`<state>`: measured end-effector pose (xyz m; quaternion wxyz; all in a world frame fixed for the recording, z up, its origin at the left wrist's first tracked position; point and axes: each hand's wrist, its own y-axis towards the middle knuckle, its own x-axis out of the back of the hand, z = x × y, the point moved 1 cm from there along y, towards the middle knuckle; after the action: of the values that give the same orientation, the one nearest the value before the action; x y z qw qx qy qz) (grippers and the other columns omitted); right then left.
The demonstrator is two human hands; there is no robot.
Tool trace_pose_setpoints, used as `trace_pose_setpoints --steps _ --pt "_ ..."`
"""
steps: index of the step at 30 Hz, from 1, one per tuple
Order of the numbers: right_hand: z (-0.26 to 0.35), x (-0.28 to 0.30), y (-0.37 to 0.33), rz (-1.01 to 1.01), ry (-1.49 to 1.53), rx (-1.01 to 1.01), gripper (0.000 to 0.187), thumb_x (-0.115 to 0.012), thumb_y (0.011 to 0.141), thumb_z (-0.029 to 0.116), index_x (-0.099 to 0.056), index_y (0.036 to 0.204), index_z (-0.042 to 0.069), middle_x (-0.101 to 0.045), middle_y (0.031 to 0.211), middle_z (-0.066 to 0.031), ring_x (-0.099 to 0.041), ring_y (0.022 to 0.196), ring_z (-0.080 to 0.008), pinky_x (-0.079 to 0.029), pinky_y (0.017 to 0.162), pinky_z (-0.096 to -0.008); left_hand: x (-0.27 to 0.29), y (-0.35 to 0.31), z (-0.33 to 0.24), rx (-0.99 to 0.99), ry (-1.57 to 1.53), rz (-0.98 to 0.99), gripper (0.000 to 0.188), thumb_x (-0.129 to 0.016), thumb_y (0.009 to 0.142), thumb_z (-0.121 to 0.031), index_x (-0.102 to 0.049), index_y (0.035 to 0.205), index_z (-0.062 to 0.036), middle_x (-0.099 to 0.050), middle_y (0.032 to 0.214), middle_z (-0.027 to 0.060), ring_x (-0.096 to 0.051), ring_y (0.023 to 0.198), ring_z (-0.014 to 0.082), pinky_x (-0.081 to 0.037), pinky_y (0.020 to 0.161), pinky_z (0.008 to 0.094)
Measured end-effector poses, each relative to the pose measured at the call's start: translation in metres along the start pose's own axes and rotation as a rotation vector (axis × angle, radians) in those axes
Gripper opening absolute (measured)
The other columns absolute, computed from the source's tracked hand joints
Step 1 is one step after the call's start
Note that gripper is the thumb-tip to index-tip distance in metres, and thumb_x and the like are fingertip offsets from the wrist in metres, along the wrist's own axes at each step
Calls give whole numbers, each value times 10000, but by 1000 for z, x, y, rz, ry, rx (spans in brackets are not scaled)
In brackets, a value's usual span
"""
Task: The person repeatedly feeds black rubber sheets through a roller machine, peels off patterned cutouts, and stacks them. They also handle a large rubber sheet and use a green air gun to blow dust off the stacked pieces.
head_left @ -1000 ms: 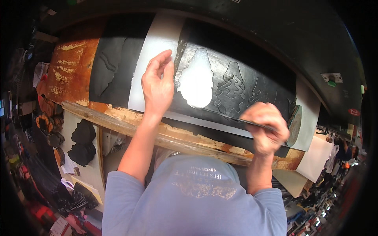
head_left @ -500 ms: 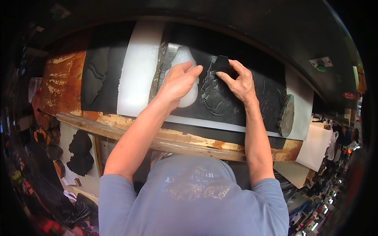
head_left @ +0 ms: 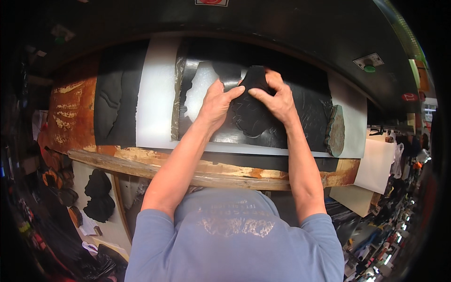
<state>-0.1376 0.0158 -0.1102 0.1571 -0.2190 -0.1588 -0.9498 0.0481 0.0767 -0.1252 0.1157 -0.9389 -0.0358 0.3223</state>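
Pinching the black cut-out piece [head_left: 251,110] with left hand [head_left: 217,101] and right hand [head_left: 277,98], peel evenly off the black sheet [head_left: 305,110].

Both bare forearms rose from the lower edge and converged near the middle; the left hand [head_left: 217,99] lay palm down, fingers curled, thumb stretched toward the right; the right hand [head_left: 277,96] sat just beside it, knuckles up, thumb and forefinger pinched together, wrist slightly bent.
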Motion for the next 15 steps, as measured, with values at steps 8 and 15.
trace_pose_setpoints --steps 8,15 --pt "70 58 -78 -88 269 81 133 -805 852 -13 -734 961 -43 -742 956 -80 -688 795 -154 -552 720 -281 6 -53 -28 -230 184 -405 643 -707 1054 -263 -454 1517 104 -577 1478 214 -603 1330 253 -499 1161 367" --pt "18 102 -42 138 -68 -282 254 -791 956 180 -708 1043 -43 -624 829 -11 -540 771 -103 -472 698 -284 -44 -39 -9 333 -164 -152 518 -637 1075 -183 -475 1431 156 -524 1510 296 -585 1355 331 -460 1218 429"
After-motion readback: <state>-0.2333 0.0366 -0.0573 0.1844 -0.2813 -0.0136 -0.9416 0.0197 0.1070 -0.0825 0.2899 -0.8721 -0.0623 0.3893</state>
